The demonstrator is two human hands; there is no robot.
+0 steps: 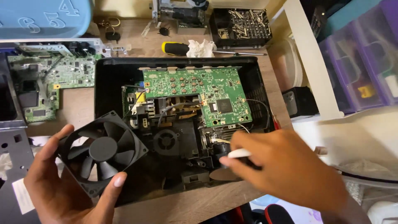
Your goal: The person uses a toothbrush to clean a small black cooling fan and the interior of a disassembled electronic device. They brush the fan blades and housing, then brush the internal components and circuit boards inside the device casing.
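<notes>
Wooden desk [186, 207] carried an opened black case [112, 74]. My left hand [62, 186] gripped a black fan [101, 151] at its near-left corner; my right hand [286, 166] pinched something white [239, 153] inside.

A: That fan [101, 151], plastic?
B: Matt black plastic, like the open casing [108, 79] at its one o'clock. The circuit board [195, 93] is glossy green; the counter [78, 105] is smooth wood.

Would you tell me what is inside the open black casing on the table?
Inside the black casing lie a green circuit board, wires and a small round fan. The right hand covers the lower right corner, and the square black fan in the left hand hides the lower left.
</notes>
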